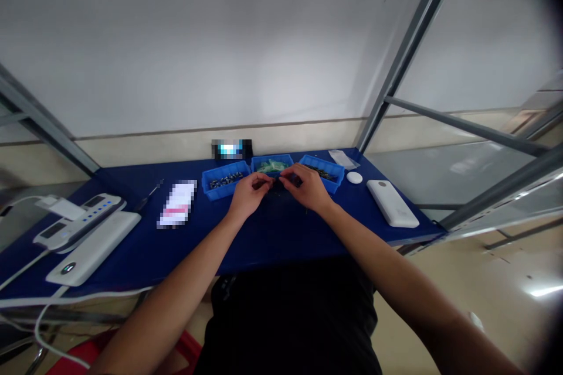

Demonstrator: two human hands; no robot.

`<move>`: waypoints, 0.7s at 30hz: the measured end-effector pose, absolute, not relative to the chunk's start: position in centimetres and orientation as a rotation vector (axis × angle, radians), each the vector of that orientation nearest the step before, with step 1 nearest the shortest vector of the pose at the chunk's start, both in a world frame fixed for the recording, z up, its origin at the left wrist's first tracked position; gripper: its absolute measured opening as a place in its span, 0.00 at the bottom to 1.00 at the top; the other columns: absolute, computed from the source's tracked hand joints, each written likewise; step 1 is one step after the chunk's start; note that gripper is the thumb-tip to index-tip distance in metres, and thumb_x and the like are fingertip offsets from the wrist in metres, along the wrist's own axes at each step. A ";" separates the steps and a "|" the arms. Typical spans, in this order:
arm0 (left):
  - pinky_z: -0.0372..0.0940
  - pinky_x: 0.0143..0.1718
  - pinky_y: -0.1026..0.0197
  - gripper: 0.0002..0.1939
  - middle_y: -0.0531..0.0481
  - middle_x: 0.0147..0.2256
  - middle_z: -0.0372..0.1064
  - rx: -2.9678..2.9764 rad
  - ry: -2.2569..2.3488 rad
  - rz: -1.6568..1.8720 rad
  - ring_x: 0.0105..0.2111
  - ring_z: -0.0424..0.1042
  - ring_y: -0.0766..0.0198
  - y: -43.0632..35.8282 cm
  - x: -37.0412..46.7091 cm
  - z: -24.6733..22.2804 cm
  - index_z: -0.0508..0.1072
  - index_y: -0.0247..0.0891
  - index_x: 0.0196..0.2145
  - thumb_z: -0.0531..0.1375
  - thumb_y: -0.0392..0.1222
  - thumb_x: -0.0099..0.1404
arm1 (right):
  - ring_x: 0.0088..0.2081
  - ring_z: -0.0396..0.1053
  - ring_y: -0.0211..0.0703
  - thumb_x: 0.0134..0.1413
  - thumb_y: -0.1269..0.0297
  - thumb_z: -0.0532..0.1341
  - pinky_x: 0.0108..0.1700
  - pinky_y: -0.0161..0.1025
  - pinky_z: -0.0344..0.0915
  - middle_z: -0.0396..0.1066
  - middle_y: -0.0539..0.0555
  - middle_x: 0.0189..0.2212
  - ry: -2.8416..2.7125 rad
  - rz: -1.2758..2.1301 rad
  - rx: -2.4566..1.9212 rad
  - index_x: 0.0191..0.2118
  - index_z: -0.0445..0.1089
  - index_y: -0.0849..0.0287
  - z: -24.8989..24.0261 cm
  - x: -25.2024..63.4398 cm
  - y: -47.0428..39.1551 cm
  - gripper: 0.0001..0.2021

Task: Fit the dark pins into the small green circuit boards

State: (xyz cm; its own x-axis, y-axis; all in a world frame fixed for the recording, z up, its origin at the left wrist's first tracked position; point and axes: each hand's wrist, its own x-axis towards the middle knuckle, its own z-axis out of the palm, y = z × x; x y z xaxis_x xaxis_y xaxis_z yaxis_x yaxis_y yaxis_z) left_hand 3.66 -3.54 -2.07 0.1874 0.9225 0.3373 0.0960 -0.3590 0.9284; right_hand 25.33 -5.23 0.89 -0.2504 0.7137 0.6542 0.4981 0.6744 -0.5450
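My left hand [251,192] and my right hand [305,186] face each other over the blue table, fingertips pinched and close together. Something small and dark seems to sit between them, too small to name. Just behind the hands stand three blue bins. Small shiny metal parts fill the left bin [209,190]. The middle bin [288,159] holds greenish, plastic-looking material. Dark, thin pieces with a brassy tint lie in the right bin [338,173], which my right hand partly hides.
Left on the blue table [264,240] are a pixelated phone [178,204], a power strip [81,222] and a white power bank [94,249]. Another white power bank [391,204], a white round disc [354,177] and a clear bag [343,159] lie right. Metal posts [407,53] frame the table.
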 end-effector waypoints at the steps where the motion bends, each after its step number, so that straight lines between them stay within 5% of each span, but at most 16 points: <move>1: 0.73 0.51 0.45 0.09 0.43 0.42 0.82 1.656 0.988 1.263 0.45 0.82 0.51 -3.6 3.7 -1.9 0.76 0.40 0.41 0.68 0.42 0.64 | 0.38 0.75 0.43 0.65 0.66 0.63 0.40 0.41 0.74 0.76 0.53 0.39 -1.918 0.281 -0.939 0.45 0.76 0.52 0.9 25.3 -5.3 0.05; 7: 0.73 0.51 0.47 0.16 0.44 0.44 0.83 1.738 1.037 1.242 0.44 0.83 0.52 -4.6 4.2 -1.0 0.72 0.42 0.50 0.67 0.42 0.67 | 0.45 0.76 0.46 0.63 0.72 0.64 0.47 0.43 0.73 0.77 0.55 0.44 -2.011 0.249 -0.899 0.45 0.76 0.54 0.6 25.4 -4.9 0.08; 15: 0.75 0.40 0.52 0.20 0.46 0.40 0.83 1.696 1.084 1.249 0.38 0.83 0.54 -4.7 4.1 -1.0 0.71 0.43 0.53 0.69 0.48 0.67 | 0.36 0.75 0.43 0.59 0.74 0.65 0.41 0.40 0.71 0.77 0.51 0.35 -2.033 0.315 -0.965 0.38 0.73 0.55 0.1 25.1 -4.7 0.06; 21: 0.76 0.40 0.53 0.27 0.43 0.43 0.82 1.610 0.979 1.260 0.38 0.83 0.55 -4.3 4.2 -1.4 0.70 0.41 0.54 0.73 0.48 0.62 | 0.35 0.76 0.42 0.59 0.70 0.64 0.39 0.40 0.72 0.77 0.51 0.37 -1.872 0.352 -0.995 0.46 0.69 0.55 0.8 25.1 -5.2 0.10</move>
State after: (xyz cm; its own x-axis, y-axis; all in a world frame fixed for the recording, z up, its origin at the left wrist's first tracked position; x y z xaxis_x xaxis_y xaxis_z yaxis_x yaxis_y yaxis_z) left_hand 4.24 -4.25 -1.39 0.1867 0.9301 0.3163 0.0766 -0.3348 0.9392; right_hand 25.12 -5.19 0.77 -0.2148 0.7609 0.6123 0.4861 0.6271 -0.6087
